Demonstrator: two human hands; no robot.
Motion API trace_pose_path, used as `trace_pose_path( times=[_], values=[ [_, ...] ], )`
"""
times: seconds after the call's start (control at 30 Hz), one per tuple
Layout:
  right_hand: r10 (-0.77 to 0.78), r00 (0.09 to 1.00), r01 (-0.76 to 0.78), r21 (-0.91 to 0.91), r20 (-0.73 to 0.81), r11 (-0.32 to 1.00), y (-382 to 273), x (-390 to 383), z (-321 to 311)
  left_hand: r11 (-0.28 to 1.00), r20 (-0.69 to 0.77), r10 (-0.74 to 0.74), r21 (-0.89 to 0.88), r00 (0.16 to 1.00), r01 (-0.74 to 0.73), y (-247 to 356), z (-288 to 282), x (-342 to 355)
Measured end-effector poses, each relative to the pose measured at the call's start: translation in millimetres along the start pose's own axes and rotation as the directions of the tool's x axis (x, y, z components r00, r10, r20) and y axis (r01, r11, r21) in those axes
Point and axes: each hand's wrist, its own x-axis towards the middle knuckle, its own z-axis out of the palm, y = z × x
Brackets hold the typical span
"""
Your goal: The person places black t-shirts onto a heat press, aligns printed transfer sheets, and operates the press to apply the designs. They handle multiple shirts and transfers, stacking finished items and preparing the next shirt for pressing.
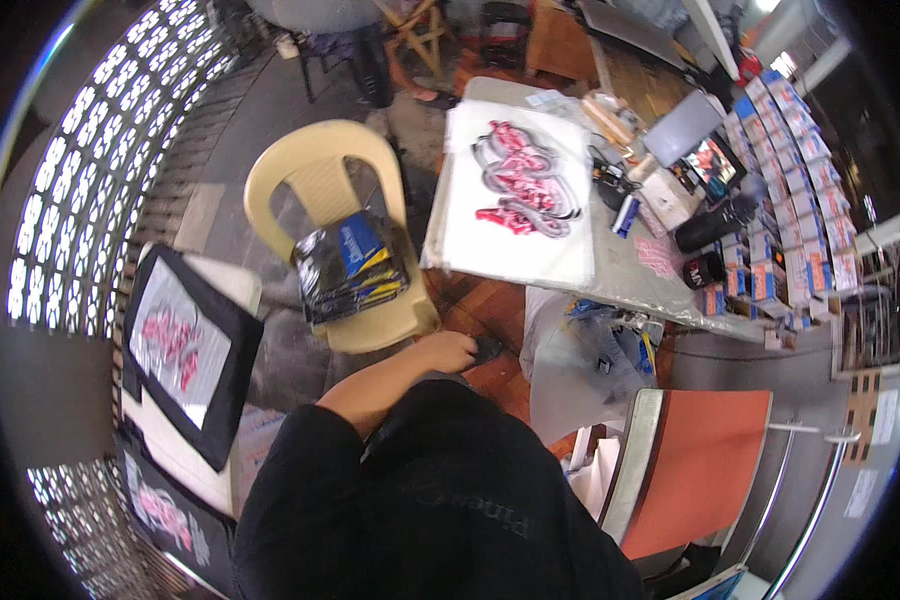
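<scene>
Beside the chair [314,190], presumably holding packages [355,265] within easy reach, the left hand [450,352] hangs, its grip too obscured to judge.

Light is uneven around the chair [315,185]: white brightness shows through the lattice wall [100,170] to its left, while a small lamp [768,4] glares far beyond it to the right. The paper sheet [470,240] just right of the chair looks nearly washed out, and glossy packets [345,275] on its seat catch pale reflections. Nearest the camera, below the chair, the black shirt [440,480] sinks into shadow, its folds barely readable. Fine detail well behind the chair is soft. Straight edges farthest from it bow strongly toward a black rim.
</scene>
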Motion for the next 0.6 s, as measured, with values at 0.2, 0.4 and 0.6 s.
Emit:
trace_pose_path(
  times=[0.2,0.4,0.6],
  values=[
    [-0.527,0.828,0.560,-0.280,0.189,0.780,-36,54,22,0.592,-0.332,-0.778,-0.106,0.533,0.799,-214,180,-331],
    [-0.195,0.981,0.194,0.198,-0.016,0.961,-65,35,96,0.577,0.242,-0.817,0.322,0.524,0.751,-241,170,-422],
    [-0.070,0.997,0.071,-0.090,0.016,0.993,-47,-14,100,0.820,-0.391,-0.509,0.052,0.767,0.570,-241,68,-234]
  ],
)
